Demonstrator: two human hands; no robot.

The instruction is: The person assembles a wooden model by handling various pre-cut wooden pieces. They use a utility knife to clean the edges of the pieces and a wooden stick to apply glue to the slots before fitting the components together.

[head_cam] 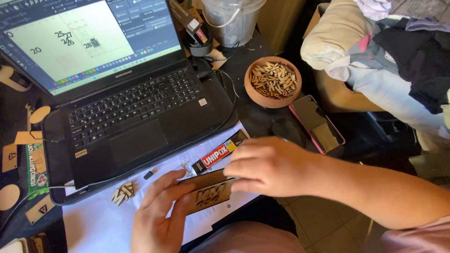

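Observation:
My left hand (157, 215) holds a small thin wooden plaque (208, 193) with cut-out letters from below, thumb and fingers on its left end. My right hand (268, 165) comes in from the right and presses its fingers on the plaque's top right edge. Just behind the plaque lies a glue tube (219, 152) in red, yellow and black on a white paper sheet (93, 222). A little pile of small wooden cut pieces (123, 192) sits on the paper to the left of my left hand.
An open black laptop (136, 112) with a lit screen fills the left. A terracotta bowl (273, 82) of wooden pieces, a pink-cased phone (316, 123), a plastic bucket (230, 18) and a heap of clothes (389, 51) lie behind and right. Wooden tags (29, 138) lie at the far left.

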